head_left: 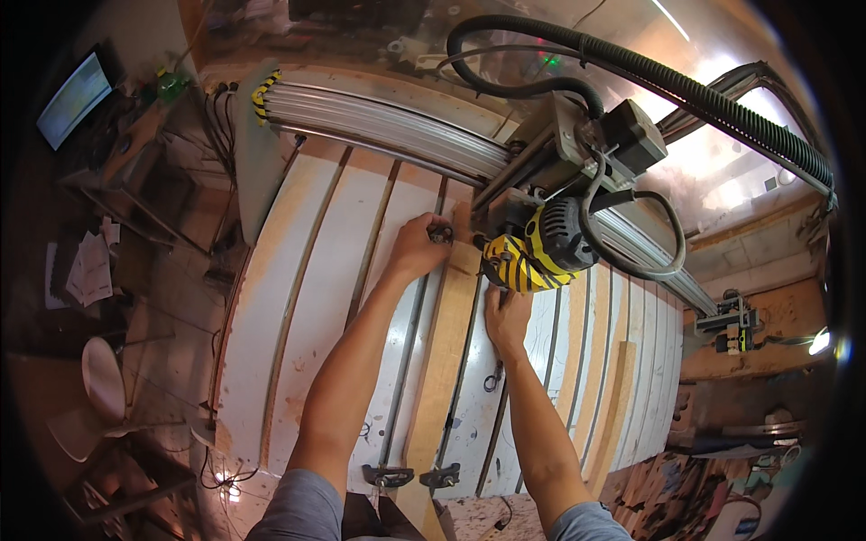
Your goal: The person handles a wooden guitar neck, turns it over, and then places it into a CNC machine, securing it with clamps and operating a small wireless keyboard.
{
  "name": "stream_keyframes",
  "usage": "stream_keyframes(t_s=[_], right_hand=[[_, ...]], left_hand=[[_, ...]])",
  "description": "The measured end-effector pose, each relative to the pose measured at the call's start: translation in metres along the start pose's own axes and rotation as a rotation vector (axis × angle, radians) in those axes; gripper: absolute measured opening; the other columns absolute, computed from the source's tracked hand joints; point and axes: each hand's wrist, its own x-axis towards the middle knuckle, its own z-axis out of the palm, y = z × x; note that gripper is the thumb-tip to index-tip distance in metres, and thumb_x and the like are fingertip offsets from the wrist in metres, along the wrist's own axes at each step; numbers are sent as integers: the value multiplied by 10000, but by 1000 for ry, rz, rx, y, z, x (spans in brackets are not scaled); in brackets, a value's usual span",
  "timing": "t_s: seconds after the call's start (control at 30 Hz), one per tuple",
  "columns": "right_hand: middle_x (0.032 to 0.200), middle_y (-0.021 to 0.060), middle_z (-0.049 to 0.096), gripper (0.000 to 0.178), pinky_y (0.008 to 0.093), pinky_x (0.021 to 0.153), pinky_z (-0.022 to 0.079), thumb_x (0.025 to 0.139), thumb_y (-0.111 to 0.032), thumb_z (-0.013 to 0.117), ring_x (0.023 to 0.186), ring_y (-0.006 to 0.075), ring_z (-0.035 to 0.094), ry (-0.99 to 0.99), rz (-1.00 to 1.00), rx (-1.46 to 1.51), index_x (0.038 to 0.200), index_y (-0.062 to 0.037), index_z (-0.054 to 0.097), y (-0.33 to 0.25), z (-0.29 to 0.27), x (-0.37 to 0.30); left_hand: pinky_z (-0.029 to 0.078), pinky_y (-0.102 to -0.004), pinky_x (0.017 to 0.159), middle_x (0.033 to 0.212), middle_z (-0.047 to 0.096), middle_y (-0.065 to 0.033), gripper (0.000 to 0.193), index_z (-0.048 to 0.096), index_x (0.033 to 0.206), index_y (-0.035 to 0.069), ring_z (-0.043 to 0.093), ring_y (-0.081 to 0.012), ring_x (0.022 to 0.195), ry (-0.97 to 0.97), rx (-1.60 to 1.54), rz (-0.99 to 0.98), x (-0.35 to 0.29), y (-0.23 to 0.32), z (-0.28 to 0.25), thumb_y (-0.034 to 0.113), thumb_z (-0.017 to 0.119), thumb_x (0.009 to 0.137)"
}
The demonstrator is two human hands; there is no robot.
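On slotted white bed (347,234) (smudged): wooden beam (442,361); monitor (75,101) leftward.

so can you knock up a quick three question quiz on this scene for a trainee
1. Which is nearer the yellow-and-black tool head: (a) the left hand or (b) the right hand?
2. True or false: toward the person, one black clamp sits left of the long wooden plank and another sits right of it.
3. Fill in: the thick ribbed hose above the machine is coloured ____.

Key: 1. b; 2. true; 3. black
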Motion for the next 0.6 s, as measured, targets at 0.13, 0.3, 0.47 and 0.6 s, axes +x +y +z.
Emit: stream_keyframes(t_s=[0.13, 0.3, 0.47, 0.6], right_hand=[[1109, 235, 605, 256, 505, 939, 426, 889, -84, 604, 1073, 436, 535, -11, 50, -11, 1125, 0, 652, 0, -1, -1], [1091, 233, 612, 248, 504, 932, 429, 894, -91, 602, 1066, 431, 536, -6, 20, -22, 1120, -4, 659, 8, 2, 1], [1086, 229, 615, 240, 499, 930, 431, 895, -88, 600, 1063, 427, 537, -14, 37, -21, 1111, -5, 663, 2, -1, 1], [1053, 254, 612, 215, 505, 890, 428, 919, -126, 612, 1023, 441, 541, 23, -25, -3, 1075, 18, 646, 3, -1, 1]], left_hand=[[526, -331, 910, 1054, 717, -95, 427, 724, 1103, 49, 674, -196, 995, -202, 55, 25, 0, 6, -6, -6, 771, 683], [512, -358, 966, 1136, 661, -111, 451, 719, 1118, 67, 636, -283, 1105, -232, 301, 273, 1, 22, -9, -84, 756, 694], [510, -404, 1000, 1184, 668, -146, 482, 677, 1167, 54, 631, -345, 1143, -205, 279, 399, -1, 31, -14, -150, 701, 730], [511, -417, 1004, 1216, 676, -169, 506, 651, 1192, 46, 634, -366, 1160, -177, 279, 431, -2, 32, -13, -179, 671, 739]])
